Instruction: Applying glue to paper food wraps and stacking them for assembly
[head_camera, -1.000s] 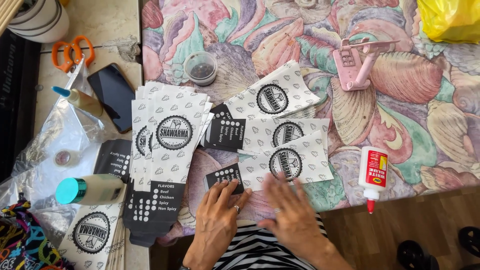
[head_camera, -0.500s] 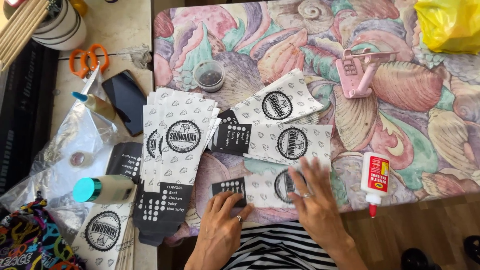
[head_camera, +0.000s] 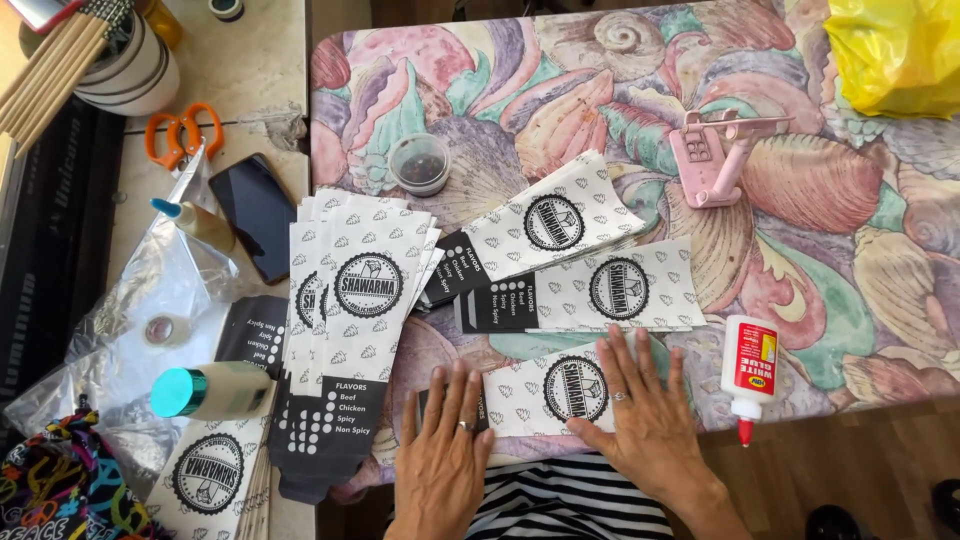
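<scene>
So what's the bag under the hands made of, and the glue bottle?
The printed bag looks like thin matte paper: flat, creased, no shine. The glue bottle looks like smooth white plastic with a slight gloss and a red tip. Both hands, left and right, press flat.

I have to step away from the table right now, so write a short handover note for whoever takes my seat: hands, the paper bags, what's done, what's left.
Left hand: flat, palm down on the dark end of the nearest paper bag.
Right hand: flat on the same bag's white part, pressing it to the patterned table.
Neither hand grips anything.
Two bags lie separately just beyond; a fanned stack of bags sits to the left.
Glue bottle lies at the right, pink tool further back.
Done: three bags laid out.
Left: the stack.
</scene>
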